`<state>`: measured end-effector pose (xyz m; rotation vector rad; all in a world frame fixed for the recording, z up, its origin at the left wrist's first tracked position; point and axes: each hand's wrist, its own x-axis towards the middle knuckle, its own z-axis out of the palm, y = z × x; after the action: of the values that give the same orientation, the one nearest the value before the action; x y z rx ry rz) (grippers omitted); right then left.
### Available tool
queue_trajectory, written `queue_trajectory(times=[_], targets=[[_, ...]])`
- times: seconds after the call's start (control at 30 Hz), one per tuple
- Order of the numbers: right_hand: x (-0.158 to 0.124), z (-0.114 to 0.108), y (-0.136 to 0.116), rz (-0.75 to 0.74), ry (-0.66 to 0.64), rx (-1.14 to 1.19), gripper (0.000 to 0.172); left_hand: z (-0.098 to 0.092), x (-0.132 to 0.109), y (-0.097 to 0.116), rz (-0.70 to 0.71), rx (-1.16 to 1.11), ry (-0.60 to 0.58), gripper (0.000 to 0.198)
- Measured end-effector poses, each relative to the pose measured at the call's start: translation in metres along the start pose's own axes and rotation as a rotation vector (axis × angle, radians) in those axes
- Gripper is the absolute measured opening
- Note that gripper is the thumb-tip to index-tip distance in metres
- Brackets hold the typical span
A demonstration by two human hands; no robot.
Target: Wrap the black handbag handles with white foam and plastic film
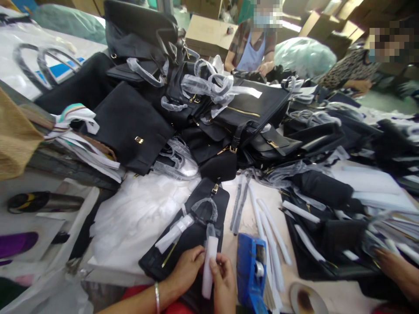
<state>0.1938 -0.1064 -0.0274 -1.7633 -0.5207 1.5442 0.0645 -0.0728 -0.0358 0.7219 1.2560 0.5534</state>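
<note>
In this busy workroom, cardboard boxes (209, 32) are standing at the back, and a pale tabletop (343, 291) is bearing heaps of black bags. Your hands are meeting at the near edge, on either side of a white strip (210, 264). Your right hand (225, 274) is clamping it, thumb on top and fingers alongside, probably to keep it in line with the strap running into it. Your left hand (191, 264) is curling its fingers at the opposite edge; I cannot tell whether they are pinching the strip or only steadying it.

Under both hands the black bag (198, 231) is lying right in front of you, straps uppermost, seemingly so that both are staying within easy reach. Its other strap (178, 229) is wearing a white wrap, slanting out to the left.

Just right of your right hand, a blue tape dispenser (251, 261) is standing, likely parked there for a short reach, with spare white strips (276, 231) lying beside it. Left of the bag, white wrapping material (137, 213) is spreading in a loose pile. Farther out, a co-worker's hand (393, 264) is resting at the right, and an aproned person (253, 52) is working across the heap.
</note>
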Motion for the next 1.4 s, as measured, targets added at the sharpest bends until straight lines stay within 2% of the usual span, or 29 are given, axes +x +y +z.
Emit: queue_trajectory(times=[0.3,0.57,0.77,0.93,1.13,1.4], targets=[[-0.003,0.010,-0.007,0.042,0.119,0.111,0.043,-0.004,-0.006,0.003,-0.043,-0.050,-0.087,0.031],[-0.005,0.003,-0.006,-0.036,0.161,-0.046,0.043,-0.004,-0.017,0.019,-0.094,-0.206,-0.235,0.034],[-0.004,-0.002,-0.020,-0.040,0.091,-0.087,0.050,-0.002,-0.018,0.024,-0.160,-0.114,-0.215,0.047],[-0.006,-0.007,-0.030,-0.075,0.044,-0.243,0.048,-0.001,-0.019,0.026,-0.140,-0.017,-0.218,0.047],[-0.007,-0.002,-0.021,-0.109,0.045,-0.303,0.046,-0.003,-0.016,0.014,-0.122,0.051,-0.186,0.043],[-0.006,0.001,-0.006,-0.133,0.100,-0.383,0.047,-0.003,-0.019,0.016,-0.127,-0.007,-0.166,0.056]])
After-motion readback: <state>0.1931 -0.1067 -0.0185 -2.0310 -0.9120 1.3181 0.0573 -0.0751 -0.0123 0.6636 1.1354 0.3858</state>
